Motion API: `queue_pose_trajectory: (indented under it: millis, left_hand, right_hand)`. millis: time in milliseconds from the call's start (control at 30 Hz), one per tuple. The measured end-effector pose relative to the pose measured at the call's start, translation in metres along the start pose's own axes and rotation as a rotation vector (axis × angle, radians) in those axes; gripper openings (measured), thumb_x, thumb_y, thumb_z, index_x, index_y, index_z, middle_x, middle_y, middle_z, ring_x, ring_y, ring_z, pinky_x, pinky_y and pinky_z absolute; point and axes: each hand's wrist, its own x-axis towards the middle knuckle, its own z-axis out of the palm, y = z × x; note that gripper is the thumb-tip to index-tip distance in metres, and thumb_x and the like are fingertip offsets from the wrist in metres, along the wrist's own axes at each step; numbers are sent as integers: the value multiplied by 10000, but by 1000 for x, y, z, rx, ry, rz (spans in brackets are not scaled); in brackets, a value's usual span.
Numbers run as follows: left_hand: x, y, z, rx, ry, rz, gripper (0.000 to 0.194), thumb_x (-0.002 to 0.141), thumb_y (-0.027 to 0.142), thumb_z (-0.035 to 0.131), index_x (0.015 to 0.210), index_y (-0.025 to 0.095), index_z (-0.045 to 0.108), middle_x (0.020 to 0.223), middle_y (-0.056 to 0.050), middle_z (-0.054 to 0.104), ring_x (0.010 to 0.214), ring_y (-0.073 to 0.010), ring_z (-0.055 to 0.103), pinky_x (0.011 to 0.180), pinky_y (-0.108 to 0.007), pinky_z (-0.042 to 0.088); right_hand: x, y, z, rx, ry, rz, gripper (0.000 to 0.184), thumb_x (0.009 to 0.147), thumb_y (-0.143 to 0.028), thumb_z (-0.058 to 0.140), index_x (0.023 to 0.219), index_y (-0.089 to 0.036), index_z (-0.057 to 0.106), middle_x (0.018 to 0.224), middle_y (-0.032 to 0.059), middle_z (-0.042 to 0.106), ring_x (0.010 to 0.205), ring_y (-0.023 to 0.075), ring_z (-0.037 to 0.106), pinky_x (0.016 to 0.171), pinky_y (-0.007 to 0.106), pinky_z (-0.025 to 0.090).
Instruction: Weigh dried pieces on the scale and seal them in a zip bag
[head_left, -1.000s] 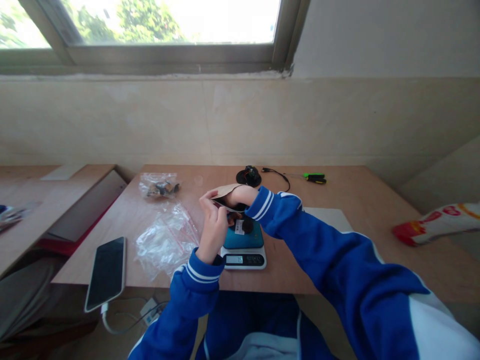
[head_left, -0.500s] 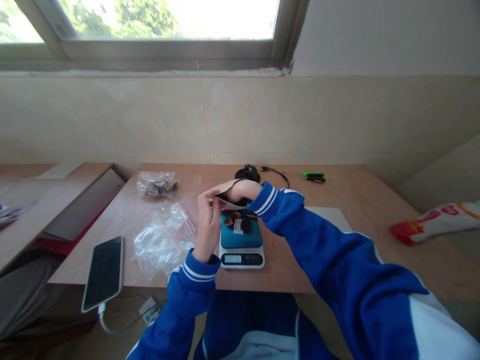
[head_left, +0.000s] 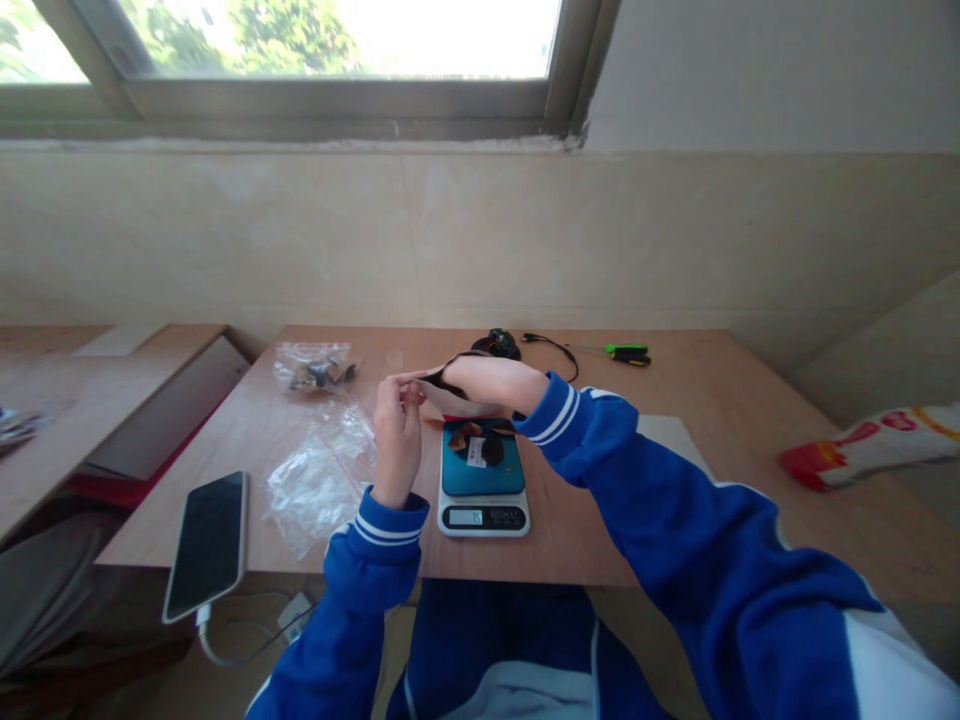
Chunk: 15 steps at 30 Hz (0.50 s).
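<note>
My left hand (head_left: 395, 435) pinches the edge of a brown paper pouch (head_left: 456, 402) held above the desk. My right hand (head_left: 487, 380) reaches into the pouch's mouth, so its fingers are hidden. Just below the pouch stands a small digital kitchen scale (head_left: 484, 490) with a teal platform. On the platform lie a few dark and brown pieces (head_left: 480, 440) and a small white label. The scale's display is lit.
Clear plastic bags (head_left: 319, 478) lie left of the scale, one further back (head_left: 315, 368) holding dark bits. A phone (head_left: 209, 543) on a cable overhangs the desk's front left edge. A black round device (head_left: 496, 345), a cable and green screwdrivers (head_left: 628, 353) sit at the back. A red-white packet (head_left: 870, 445) lies right.
Both hands have lifted the pouch up and to the left, uncovering the scale's platform. My left hand slid left along the pouch's edge; my right forearm shows more.
</note>
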Motion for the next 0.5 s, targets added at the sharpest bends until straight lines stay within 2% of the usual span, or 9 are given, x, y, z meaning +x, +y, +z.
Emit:
queue_pose_trajectory:
  millis: [133,267,367,500]
  left_hand:
    - [8,-4,-2,73,22,31,193,968,337,423,947,196,554,882,-43,592,811,-165,608,747,-293,485]
    - [18,-6,-4,95,23,40,166,959,310,428,913,195,539,845,-31,582,779,-158,619,721,-281,496]
    - [26,-4,-3,93,20,26,168,956,310,430,903,193,539,832,-24,584,737,-147,632,683,-266,498]
    - [35,-5,0,92,23,16,179,954,327,432,909,192,539,831,-14,586,686,-127,633,649,-245,502]
  right_hand:
    - [-20,-7,-29,-41,16,-49,320,922,-331,517,768,-130,712,757,119,729,668,195,663,581,265,402]
    - [-29,-8,-50,77,81,-89,188,876,-144,543,873,-140,730,836,75,744,734,161,656,635,243,402]
    - [-36,-2,-56,162,172,-71,206,846,-86,559,936,-146,734,903,55,747,802,157,662,698,242,435]
    - [-45,9,-55,292,361,21,216,828,-121,601,1001,-149,725,934,42,746,855,172,671,760,275,485]
